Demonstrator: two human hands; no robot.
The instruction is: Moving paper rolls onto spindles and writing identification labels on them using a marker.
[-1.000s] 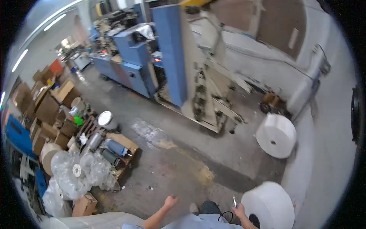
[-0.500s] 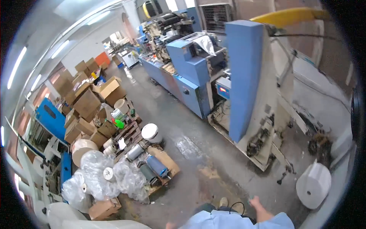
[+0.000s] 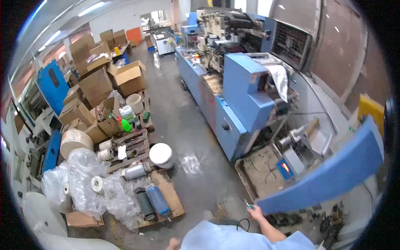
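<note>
Crinkled clear plastic wrap (image 3: pixel 89 183) lay on the concrete floor (image 3: pixel 196 125). The left hand (image 3: pixel 173 243) hung low, grip unclear. The right hand (image 3: pixel 255 212) clamped a small teal-handled tool (image 3: pixel 248 205) beside the smooth blue metal panel (image 3: pixel 329 175).

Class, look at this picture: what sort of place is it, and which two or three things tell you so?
Most likely a printing or paper-converting workshop. A long blue machine line runs down the concrete floor, stacked cardboard boxes fill the left side, and rolls and cylinders lie on wooden pallets beside plastic wrap.
</note>
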